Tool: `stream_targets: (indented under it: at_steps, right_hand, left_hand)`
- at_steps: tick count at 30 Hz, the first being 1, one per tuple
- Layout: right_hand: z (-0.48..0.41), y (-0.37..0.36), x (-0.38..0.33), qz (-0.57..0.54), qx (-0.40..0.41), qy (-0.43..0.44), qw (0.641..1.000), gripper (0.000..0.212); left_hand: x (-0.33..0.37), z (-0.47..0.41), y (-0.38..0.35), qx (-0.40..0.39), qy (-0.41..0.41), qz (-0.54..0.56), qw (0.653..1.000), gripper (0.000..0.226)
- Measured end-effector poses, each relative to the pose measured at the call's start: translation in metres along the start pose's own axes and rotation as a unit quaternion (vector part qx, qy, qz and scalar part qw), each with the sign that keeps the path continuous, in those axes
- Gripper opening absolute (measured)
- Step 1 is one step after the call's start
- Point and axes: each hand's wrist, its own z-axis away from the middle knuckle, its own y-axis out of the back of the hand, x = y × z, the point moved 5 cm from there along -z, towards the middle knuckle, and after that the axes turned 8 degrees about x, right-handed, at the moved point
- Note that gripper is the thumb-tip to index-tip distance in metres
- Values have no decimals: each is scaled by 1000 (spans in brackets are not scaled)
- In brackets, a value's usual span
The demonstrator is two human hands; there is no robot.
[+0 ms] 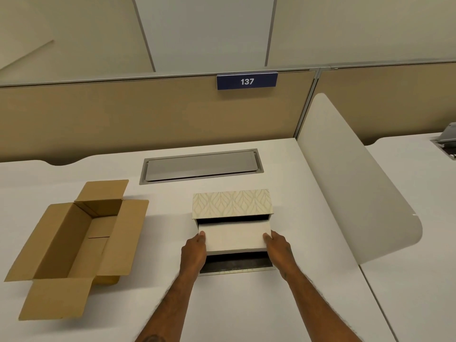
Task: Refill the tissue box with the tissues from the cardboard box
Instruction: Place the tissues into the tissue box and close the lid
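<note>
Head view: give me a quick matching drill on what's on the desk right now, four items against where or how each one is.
Items:
1. cardboard box
2. tissue stack
3. tissue box
4. number plate

States:
A. on the partition, reads 137
B. patterned, lying open toward the person
C. flaps open, at the desk's left
D. gripped at both ends by the left hand and right hand

Pairs: 1-C, 2-D, 3-B, 4-A

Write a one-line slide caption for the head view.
Both hands, left and right, hold a tissue stack at the tissue box; cardboard box open.
</note>
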Motion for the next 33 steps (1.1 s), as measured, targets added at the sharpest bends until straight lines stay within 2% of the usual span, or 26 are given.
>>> stream_targets:
  at_steps: [4,11,15,20,23,27,30,33]
  right_hand:
    - [2,-1,2,11,-3,-9,1000,49]
    - [1,1,-2,29,-11,-17,999,50]
    - [0,4,-6,27,-36,-18,999,50]
    - [0,11,-8,-48,-89,-51,994,53]
    - [-7,27,-16,-72,-47,-40,996,50]
    - [-16,60,-54,-30,75,62,995,46]
    - [-23,64,-82,3,71,115,991,45]
    - [-32,61,-94,48,56,111,991,42]
  left_hand:
    - [3,5,-1,16,-39,-40,998,47]
    - [2,6,-2,27,-10,12,1000,46]
    - [2,8,0,-8,30,75,997,40]
    - [1,10,6,-61,63,127,988,60]
    - [1,6,22,-66,69,134,986,64]
    - [25,-13,53,6,3,139,990,64]
    - [59,-22,67,36,-98,67,992,54]
    - [85,-24,66,12,-171,0,985,52]
